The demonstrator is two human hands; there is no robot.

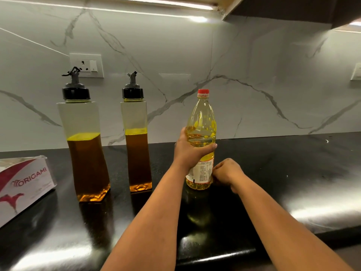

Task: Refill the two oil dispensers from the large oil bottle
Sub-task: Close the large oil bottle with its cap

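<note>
Your left hand [190, 151] wraps round the large oil bottle [201, 139] at mid-body, fingers curled on it. Bottle stands upright on the black counter [293, 182], red cap on, near the front edge. Your right hand [226, 172] touches the btm of the bottle by the label; grip there unclear. Two oil dispensers [86, 145] [136, 141] stand left of it, abt half full, spouts on. Tissue box [23, 184] at the counter's left edge.

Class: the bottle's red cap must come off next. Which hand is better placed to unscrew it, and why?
The right hand: it only rests low beside the bottle, while the left hand grips the bottle's middle, steadying it. The cap is still on.
</note>
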